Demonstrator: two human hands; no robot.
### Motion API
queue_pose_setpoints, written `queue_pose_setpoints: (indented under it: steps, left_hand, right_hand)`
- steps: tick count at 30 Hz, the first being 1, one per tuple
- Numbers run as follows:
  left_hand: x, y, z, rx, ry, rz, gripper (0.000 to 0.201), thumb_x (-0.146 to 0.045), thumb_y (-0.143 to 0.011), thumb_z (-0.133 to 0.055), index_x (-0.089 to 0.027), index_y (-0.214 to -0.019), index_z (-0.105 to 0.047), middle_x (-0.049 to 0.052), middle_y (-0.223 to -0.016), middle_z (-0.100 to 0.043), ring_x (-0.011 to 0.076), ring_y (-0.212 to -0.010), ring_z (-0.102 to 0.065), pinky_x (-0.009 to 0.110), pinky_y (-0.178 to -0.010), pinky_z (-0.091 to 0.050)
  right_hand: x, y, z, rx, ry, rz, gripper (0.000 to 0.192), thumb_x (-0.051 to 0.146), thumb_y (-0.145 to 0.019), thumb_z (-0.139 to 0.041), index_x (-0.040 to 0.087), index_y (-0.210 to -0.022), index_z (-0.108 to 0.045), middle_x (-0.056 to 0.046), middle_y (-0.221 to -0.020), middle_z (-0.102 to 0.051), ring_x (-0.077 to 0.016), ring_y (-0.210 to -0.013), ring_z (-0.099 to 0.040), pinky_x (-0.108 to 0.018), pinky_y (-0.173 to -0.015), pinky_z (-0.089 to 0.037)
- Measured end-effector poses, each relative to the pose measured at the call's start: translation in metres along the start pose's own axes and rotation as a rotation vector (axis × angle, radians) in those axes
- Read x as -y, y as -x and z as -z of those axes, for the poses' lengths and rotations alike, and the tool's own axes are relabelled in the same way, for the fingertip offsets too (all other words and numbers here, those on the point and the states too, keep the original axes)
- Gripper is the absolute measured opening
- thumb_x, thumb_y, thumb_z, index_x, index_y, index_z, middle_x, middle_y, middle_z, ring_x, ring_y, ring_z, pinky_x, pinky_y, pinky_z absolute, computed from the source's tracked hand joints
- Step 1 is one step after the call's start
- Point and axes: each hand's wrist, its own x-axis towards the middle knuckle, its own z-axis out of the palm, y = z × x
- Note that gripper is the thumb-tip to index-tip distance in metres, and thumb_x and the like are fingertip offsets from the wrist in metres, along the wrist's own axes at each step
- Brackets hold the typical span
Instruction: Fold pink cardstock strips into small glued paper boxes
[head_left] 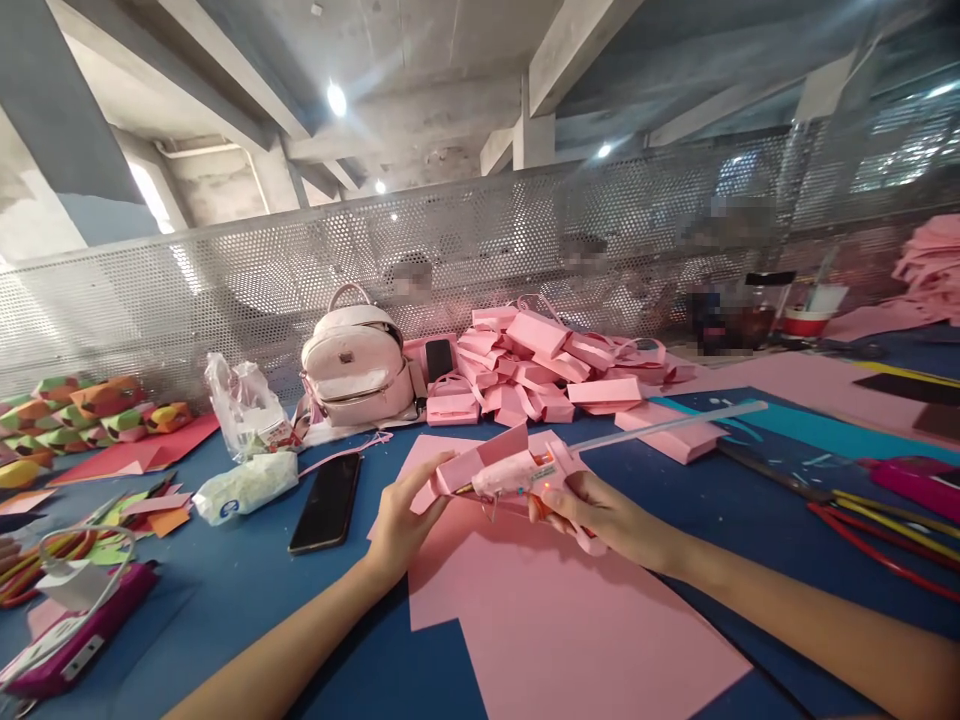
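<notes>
My right hand (pixel 600 512) grips a pink hot glue gun (pixel 525 472) with a long clear glue stick (pixel 667 423) sticking out of its back toward the right. The gun's nozzle points left at a folded pink paper piece (pixel 491 452) that my left hand (pixel 405 515) holds by its left end. Both hands hover just above a large pink paper sheet (pixel 555 610) lying on the blue table (pixel 225 590).
A heap of finished pink paper boxes (pixel 547 370) and a pale pink backpack (pixel 356 370) stand behind. A black phone (pixel 328 500) and plastic bags (pixel 240 420) lie left. Coloured paper (pixel 90 410), cables (pixel 885 515) and a perforated metal screen (pixel 225 290) with people beyond it surround the table.
</notes>
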Motion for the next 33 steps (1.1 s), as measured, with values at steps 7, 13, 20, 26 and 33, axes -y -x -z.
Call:
queue_pose_setpoints:
  steps: [7,13,20,26,33]
  left_hand:
    - [0.001,0.002,-0.001,-0.001,-0.002,0.014,0.040,-0.019,-0.087,-0.063,-0.024,-0.127,-0.062,0.007,-0.125,-0.070,0.0238,-0.114,-0.067,0.032,-0.096,-0.055]
    - [0.001,0.002,-0.002,0.002,0.008,0.010,0.041,-0.018,-0.087,-0.063,-0.023,-0.128,-0.061,0.007,-0.124,-0.070,0.0240,-0.114,-0.067,0.033,-0.095,-0.056]
    - [-0.002,0.003,-0.003,0.003,0.019,0.069,0.040,-0.022,-0.087,-0.065,-0.021,-0.126,-0.062,0.007,-0.119,-0.073,0.0240,-0.108,-0.070,0.031,-0.092,-0.056]
    - [-0.004,0.003,-0.004,0.019,0.059,0.105,0.040,-0.026,-0.087,-0.067,-0.021,-0.126,-0.062,0.006,-0.117,-0.074,0.0241,-0.107,-0.070,0.030,-0.090,-0.055]
    - [-0.004,0.003,-0.005,0.021,0.090,0.109,0.039,-0.024,-0.087,-0.066,-0.021,-0.126,-0.062,0.006,-0.120,-0.072,0.0234,-0.109,-0.069,0.030,-0.094,-0.054]
  right_hand:
    - [0.000,0.003,-0.004,-0.013,-0.016,0.037,0.060,0.071,-0.087,-0.047,0.015,-0.077,-0.065,0.001,-0.063,-0.046,-0.0113,-0.056,-0.043,-0.023,-0.051,-0.035]
    - [-0.003,0.004,-0.006,-0.015,0.023,0.061,0.056,0.070,-0.086,-0.048,0.016,-0.078,-0.061,0.002,-0.064,-0.043,-0.0109,-0.055,-0.041,-0.022,-0.049,-0.035]
    - [-0.010,0.009,-0.009,-0.080,0.206,0.166,0.042,0.056,-0.092,-0.047,0.018,-0.080,-0.059,0.000,-0.066,-0.048,-0.0131,-0.057,-0.044,-0.024,-0.052,-0.039]
    - [-0.007,0.012,-0.006,-0.110,0.365,0.328,0.030,0.044,-0.093,-0.050,0.020,-0.106,-0.064,-0.005,-0.088,-0.064,-0.0206,-0.080,-0.060,-0.028,-0.076,-0.049]
    - [-0.004,0.011,-0.003,-0.136,0.461,0.438,0.023,0.038,-0.094,-0.051,0.019,-0.098,-0.064,-0.003,-0.079,-0.062,-0.0188,-0.072,-0.058,-0.027,-0.068,-0.048]
